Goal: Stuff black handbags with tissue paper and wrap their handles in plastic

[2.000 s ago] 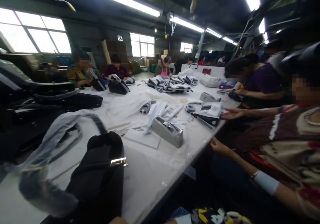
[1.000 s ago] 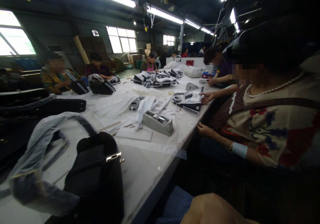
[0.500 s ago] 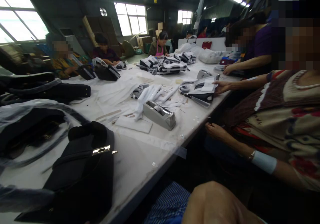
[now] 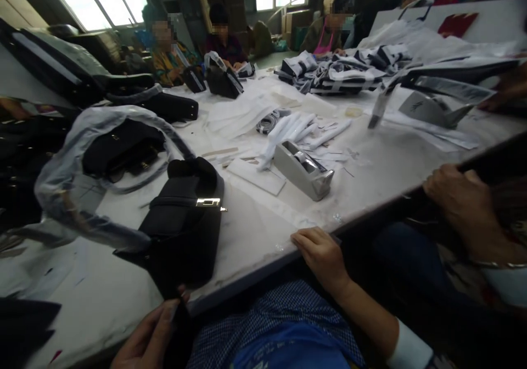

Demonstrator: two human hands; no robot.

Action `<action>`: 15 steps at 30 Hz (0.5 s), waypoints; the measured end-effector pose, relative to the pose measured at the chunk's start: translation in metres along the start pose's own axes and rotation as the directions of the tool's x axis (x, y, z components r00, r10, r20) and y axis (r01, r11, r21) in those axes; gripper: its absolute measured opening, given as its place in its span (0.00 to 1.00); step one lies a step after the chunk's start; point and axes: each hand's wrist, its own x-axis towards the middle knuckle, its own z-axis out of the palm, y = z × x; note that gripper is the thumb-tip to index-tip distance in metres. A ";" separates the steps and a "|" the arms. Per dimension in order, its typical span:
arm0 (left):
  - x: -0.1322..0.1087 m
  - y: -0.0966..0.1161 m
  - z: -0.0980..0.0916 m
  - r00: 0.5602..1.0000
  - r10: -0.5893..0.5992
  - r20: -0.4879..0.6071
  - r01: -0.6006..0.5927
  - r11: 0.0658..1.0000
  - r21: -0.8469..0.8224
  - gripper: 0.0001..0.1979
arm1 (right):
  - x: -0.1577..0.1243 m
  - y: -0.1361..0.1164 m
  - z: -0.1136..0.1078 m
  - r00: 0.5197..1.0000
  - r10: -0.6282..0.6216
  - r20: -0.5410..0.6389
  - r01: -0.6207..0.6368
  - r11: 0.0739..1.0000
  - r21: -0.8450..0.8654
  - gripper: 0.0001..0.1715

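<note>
At the bottom left, my left hand point(image 4: 146, 336) is closed, thumb and fingers pinching dark material at the near lower end of a black handbag point(image 4: 185, 221). This bag has a gold clasp point(image 4: 208, 202) and a handle point(image 4: 102, 223) wrapped in clear plastic. My right hand point(image 4: 321, 253) rests at the table edge with its fingers curled together. The end of a clear plastic strip point(image 4: 263, 207) reaches its fingertips; whether they grip it is hidden. A grey tape dispenser point(image 4: 302, 171) stands just beyond that hand.
A co-worker's hand point(image 4: 457, 199) is at the table edge on the right. Another tape dispenser point(image 4: 424, 108) stands beyond it. White foam strips point(image 4: 288, 133) and a white pad point(image 4: 257, 175) lie mid-table. Wrapped bags point(image 4: 346, 78) are piled farther back, with people seated around.
The view has turned right and downward. My hands have come into view, the right one at the table edge. The co-worker's dark bag is now lifted at the right.
</note>
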 end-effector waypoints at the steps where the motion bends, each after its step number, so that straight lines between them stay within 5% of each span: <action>1: -0.002 0.003 0.001 1.000 -0.026 0.007 0.027 0.999 -0.018 0.30 | -0.004 0.001 0.003 1.000 -0.015 0.015 0.015 0.999 -0.035 0.14; 6: -0.013 0.018 0.010 0.997 -0.072 0.020 0.073 0.994 -0.075 0.32 | -0.023 -0.004 -0.001 0.993 -0.041 0.114 0.048 0.997 -0.062 0.25; 10: -0.010 0.019 0.010 0.997 -0.051 0.052 0.055 0.996 -0.071 0.32 | -0.028 0.000 -0.015 0.985 0.047 0.165 -0.068 0.990 0.127 0.21; 15: -0.010 0.011 0.002 0.991 0.055 0.119 -0.045 0.995 -0.089 0.28 | -0.026 -0.018 -0.030 0.953 0.297 -0.059 -0.269 0.921 0.281 0.17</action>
